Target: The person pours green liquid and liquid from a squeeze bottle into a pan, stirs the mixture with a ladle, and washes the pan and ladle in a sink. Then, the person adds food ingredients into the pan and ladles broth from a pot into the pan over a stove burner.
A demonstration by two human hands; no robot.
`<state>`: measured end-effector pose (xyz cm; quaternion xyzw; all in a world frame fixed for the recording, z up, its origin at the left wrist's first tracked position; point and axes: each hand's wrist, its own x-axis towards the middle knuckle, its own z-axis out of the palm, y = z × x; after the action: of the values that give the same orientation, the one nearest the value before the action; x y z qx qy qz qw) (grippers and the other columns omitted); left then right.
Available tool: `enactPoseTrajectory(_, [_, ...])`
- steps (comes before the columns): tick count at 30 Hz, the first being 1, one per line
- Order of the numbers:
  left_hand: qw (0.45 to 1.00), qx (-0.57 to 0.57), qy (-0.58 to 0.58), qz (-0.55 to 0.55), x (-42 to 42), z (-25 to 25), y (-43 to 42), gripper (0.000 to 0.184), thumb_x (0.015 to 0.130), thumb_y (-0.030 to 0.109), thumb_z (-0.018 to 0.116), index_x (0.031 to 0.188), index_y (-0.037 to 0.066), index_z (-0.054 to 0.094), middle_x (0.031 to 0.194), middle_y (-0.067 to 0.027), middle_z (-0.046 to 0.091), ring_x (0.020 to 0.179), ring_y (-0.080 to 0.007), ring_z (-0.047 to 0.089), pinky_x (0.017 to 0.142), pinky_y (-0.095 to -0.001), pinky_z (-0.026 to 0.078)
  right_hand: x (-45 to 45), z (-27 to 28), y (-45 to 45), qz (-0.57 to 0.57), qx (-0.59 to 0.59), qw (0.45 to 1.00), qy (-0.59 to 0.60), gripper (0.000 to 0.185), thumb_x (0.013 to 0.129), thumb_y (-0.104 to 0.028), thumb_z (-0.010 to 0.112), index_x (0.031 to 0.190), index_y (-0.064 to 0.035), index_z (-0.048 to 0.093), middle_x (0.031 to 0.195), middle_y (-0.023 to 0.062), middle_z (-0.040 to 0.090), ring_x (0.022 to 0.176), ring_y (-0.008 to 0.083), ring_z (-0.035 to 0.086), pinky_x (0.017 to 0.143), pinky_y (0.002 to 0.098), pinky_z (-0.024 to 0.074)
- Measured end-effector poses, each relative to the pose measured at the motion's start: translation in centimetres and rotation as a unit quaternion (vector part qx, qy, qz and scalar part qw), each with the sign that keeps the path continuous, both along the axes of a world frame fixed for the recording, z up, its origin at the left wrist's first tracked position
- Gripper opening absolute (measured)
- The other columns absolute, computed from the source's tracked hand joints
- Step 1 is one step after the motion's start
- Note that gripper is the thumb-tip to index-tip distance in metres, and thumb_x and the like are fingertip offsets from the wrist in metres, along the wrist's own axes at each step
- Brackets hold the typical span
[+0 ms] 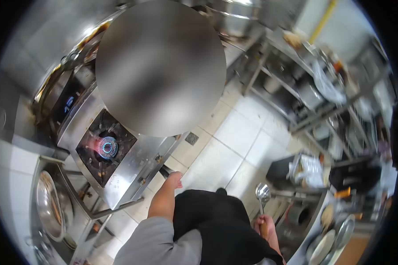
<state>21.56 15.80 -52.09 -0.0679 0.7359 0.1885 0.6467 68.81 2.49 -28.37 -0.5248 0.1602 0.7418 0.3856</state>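
Note:
My right hand is closed around the wooden handle of a metal ladle, its bowl pointing up and away from me. Beside the front edge of the stove, my left hand is closed, with a dark handle-like piece at its fingers; what it grips is unclear. A lit gas burner shows blue and reddish flames, with no pan over it. A large round grey blur covers the upper middle and hides what is behind it.
Metal shelving with pots stands at the right. A black bin is near a counter with dishes at the lower right. At the lower left, a metal bowl sits beside the stove. Floor tiles show between.

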Motion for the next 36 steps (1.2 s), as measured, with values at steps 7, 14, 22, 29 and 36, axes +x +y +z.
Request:
enactPoseTrajectory(7, [0.946, 0.25, 0.206, 0.023, -4.9, -12.4, -3.6, 0.034, 0.085, 0.027, 0.069, 0.113, 0.011, 0.058, 0.099, -0.01, 0.062, 0.087, -0.0285, 0.063, 0.076, -0.0457, 0.054, 9.4, -4.0, 13.3, 0.138, -0.112, 0.983, -0.053, 0.019, 0.088, -0.016, 0.054, 0.071, -0.0137, 0.046, 0.055, 0.0002, 0.042, 0.05, 0.0167, 0.046, 0.044, 0.0297, 0.0379])
enactPoseTrajectory(14, [0.806, 0.282, -0.052, 0.518, -5.6, -14.4, 0.5, 0.015, 0.091, 0.021, 0.065, 0.087, 0.01, 0.055, 0.065, -0.0008, 0.048, 0.049, -0.0148, 0.044, 0.046, -0.0324, 0.04, 12.8, -9.3, 22.4, 0.246, -0.086, 0.964, -0.049, 0.017, 0.085, -0.016, 0.053, 0.069, -0.0111, 0.049, 0.053, -0.0015, 0.041, 0.048, 0.0151, 0.044, 0.049, 0.0295, 0.0398])
enactPoseTrajectory(22, [0.874, 0.339, -0.054, 0.345, 2.1, -6.4, -1.0, 0.011, 0.09, 0.02, 0.063, 0.098, 0.011, 0.062, 0.064, 0.0015, 0.049, 0.061, -0.0159, 0.056, 0.055, -0.0346, 0.049, 12.3, -8.2, 27.2, 0.31, 0.044, 0.931, -0.189, 0.01, 0.085, -0.015, 0.054, 0.08, -0.007, 0.056, 0.059, 0.0022, 0.046, 0.054, 0.0177, 0.047, 0.055, 0.0315, 0.042])
enactPoseTrajectory(29, [0.849, 0.469, -0.039, 0.24, 7.5, 2.4, -8.6, 0.018, 0.092, 0.01, 0.058, 0.075, 0.005, 0.053, 0.057, -0.002, 0.044, 0.045, -0.0167, 0.044, 0.044, -0.0298, 0.04, -7.8, -1.3, 36.7, 0.605, 0.21, 0.707, -0.3, 0.01, 0.084, -0.015, 0.055, 0.08, -0.0065, 0.057, 0.059, 0.003, 0.047, 0.054, 0.0181, 0.048, 0.055, 0.0322, 0.0423])
enactPoseTrajectory(36, [0.92, 0.236, -0.213, 0.228, 14.2, 8.7, -10.7, 0.037, 0.1, 0.022, 0.052, 0.065, 0.012, 0.042, 0.05, -0.0032, 0.039, 0.05, -0.0185, 0.044, 0.06, -0.0435, 0.043, -21.1, 3.0, 38.2, 0.78, 0.367, 0.44, -0.251, 0.01, 0.083, -0.015, 0.055, 0.08, -0.006, 0.057, 0.059, 0.0038, 0.047, 0.055, 0.0184, 0.049, 0.055, 0.033, 0.0425])
